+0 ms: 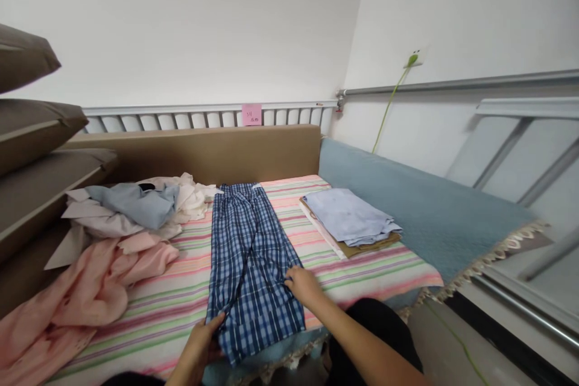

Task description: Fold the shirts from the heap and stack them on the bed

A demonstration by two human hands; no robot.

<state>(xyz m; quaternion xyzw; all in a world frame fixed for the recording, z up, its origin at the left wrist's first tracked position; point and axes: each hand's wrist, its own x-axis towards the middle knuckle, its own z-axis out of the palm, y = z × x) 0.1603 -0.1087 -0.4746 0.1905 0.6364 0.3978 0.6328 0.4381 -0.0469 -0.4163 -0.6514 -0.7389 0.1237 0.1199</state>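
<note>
1. Blue checked trousers (251,253) lie lengthwise on a striped cloth (172,307), mid-view; narrower end toward the backrest (203,154), hem end at the near edge of the seat.
2. Left hand (201,338): at near left corner of the trousers. Thumb lies over the checked fabric; other fingers partly hidden, in shadow by the hem. How tightly they close, cannot tell.
3. Right hand (303,286): at the right edge of the trousers, a little farther up from the hem. Fingers curled in, thumb and forefinger nipping a bit of fabric.
4. Trousers lie creased, rumpled most along the middle.
5. To the right, apart from the trousers: folded stack, light blue garment (346,211) uppermost, brown cloth (373,244) showing beneath.
6. To the left: loose heap, with a grey-blue garment (140,202), white fabric (192,196) reaching the trousers' far end, and a pink garment (104,283) spread nearer.
7. Far left: brown cushions (40,126), stacked.
</note>
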